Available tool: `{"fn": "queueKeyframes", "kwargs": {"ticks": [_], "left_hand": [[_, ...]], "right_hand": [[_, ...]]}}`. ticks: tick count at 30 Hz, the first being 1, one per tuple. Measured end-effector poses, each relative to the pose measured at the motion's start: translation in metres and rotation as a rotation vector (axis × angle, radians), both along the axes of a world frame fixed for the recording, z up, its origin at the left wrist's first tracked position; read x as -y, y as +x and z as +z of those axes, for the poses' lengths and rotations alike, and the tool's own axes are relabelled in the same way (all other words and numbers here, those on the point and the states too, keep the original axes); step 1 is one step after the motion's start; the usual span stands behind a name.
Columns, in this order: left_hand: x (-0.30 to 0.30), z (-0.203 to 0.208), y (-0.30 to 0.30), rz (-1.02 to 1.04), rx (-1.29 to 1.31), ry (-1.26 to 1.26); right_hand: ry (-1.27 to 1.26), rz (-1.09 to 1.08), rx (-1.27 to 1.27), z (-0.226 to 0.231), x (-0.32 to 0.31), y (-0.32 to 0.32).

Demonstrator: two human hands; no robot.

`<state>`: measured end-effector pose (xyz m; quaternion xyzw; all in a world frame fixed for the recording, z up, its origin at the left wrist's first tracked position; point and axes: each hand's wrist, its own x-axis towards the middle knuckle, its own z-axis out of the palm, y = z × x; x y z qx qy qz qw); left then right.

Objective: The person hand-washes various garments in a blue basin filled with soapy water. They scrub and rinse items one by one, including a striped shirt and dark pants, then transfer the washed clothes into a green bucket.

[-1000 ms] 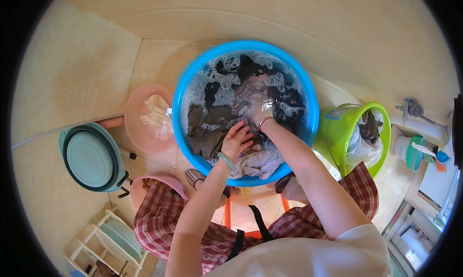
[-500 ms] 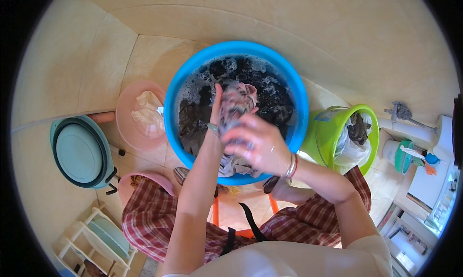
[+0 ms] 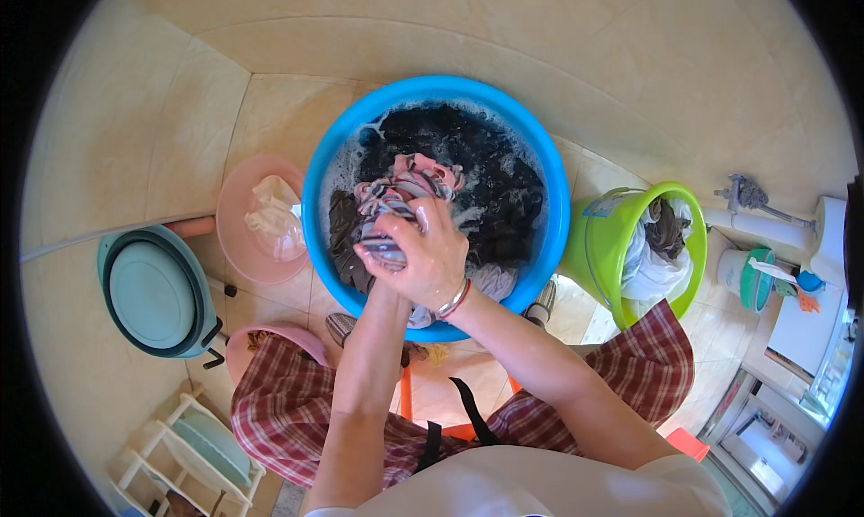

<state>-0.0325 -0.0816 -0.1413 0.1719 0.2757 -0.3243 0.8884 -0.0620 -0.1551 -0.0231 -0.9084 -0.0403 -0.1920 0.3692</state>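
Observation:
A wad of wet pink, black and white patterned cloth [image 3: 416,177] is bunched between my two hands over a blue basin [image 3: 562,220]. My right hand [image 3: 430,258] is on top, its fingers curled round the near end of the wad. Beneath it, my left hand [image 3: 385,290] holds the cloth from below; its fingers are mostly hidden by the right hand and the fabric. Dark clothes [image 3: 495,184] soak in sudsy water in the basin. Greyish cloth [image 3: 493,281] lies near its front rim, and brownish cloth [image 3: 344,224] at its left side.
A green bucket [image 3: 598,256] with white and dark cloth stands right of the basin. To the left are a pink basin [image 3: 236,215] with pale cloth and a teal folding basin [image 3: 148,296]. Another pink basin [image 3: 310,341] sits by my left knee, near a cream rack [image 3: 171,458].
My right hand has moved left and closed over the patterned cloth, which was blurred by motion. The wad has shifted left and nearer, and the left hand is now largely covered.

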Motion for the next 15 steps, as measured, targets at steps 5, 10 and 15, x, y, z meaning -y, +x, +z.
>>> {"fn": "queueKeyframes", "kwargs": {"ticks": [5, 10, 15], "left_hand": [[0.017, -0.024, 0.008, 0.122, 0.162, 0.421], [0.023, -0.006, -0.003, 0.103, -0.052, 0.702], [-0.005, -0.033, 0.016, 0.219, -0.031, 0.528]], "right_hand": [[0.276, -0.032, -0.036, -0.044, 0.018, 0.021], [0.065, -0.266, -0.506, -0.124, 0.090, 0.046], [-0.066, -0.270, -0.483, -0.160, 0.113, 0.048]]}}
